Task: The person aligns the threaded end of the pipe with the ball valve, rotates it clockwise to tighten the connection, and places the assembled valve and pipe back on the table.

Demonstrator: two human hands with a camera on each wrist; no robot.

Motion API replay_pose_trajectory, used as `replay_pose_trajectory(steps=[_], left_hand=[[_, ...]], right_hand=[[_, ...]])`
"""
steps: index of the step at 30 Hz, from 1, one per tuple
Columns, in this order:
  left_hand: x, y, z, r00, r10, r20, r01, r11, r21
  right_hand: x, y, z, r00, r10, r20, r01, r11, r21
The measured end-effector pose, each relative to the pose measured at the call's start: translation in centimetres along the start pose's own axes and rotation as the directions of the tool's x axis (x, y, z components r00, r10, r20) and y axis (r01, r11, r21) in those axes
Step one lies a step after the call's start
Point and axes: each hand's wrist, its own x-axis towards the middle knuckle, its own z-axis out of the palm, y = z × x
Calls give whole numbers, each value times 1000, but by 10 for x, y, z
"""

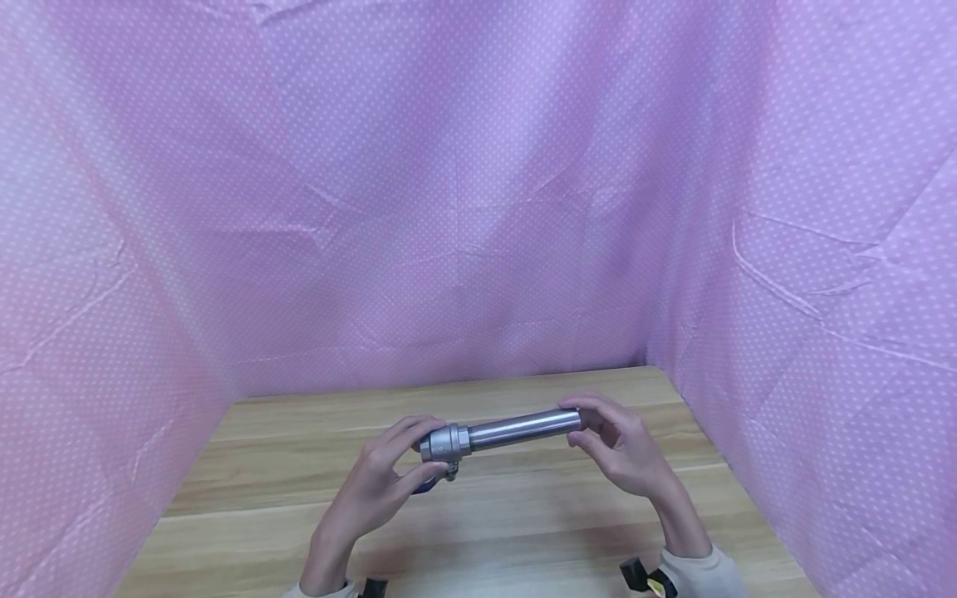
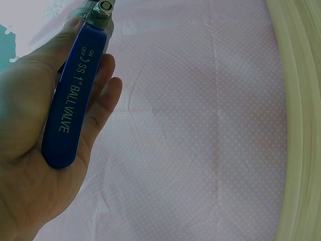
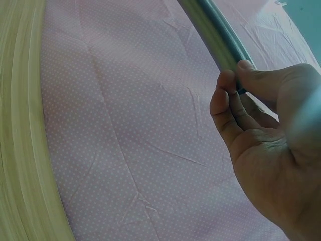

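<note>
A metal ball valve [image 1: 447,443] is joined to one end of a shiny metal pipe [image 1: 519,429]; both are held above the table, the pipe's right end slightly higher in the head view. My left hand [image 1: 379,477] grips the valve body between thumb and fingers. In the left wrist view the valve's blue lever handle [image 2: 72,95], lettered "SS 1" BALL VALVE", lies along that palm. At the far end of the pipe, my right hand [image 1: 626,446] pinches it with thumb and fingertips. The right wrist view shows the pipe [image 3: 215,35] running up from those fingertips.
Beneath the hands is a wood-grain table [image 1: 493,519]. Pink dotted cloth [image 1: 449,249] rises behind it and on both sides. Black straps [image 1: 649,579] show near the wrists at the bottom.
</note>
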Motion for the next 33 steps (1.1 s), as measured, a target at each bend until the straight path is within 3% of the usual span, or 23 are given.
replay_pose_trajectory(steps=[6, 18, 33], left_hand=[[-1, -1, 1, 1000, 6, 0, -6, 1000, 2], [-1, -1, 0, 999, -36, 27, 37, 999, -26], [-2, -2, 1, 1000, -18, 13, 18, 999, -37]], right_hand=[[1, -2, 0, 1000, 7, 4, -7, 1000, 7], [2, -2, 1, 1000, -2, -6, 2, 999, -42], [1, -2, 1, 1000, 1, -15, -2, 998, -55]])
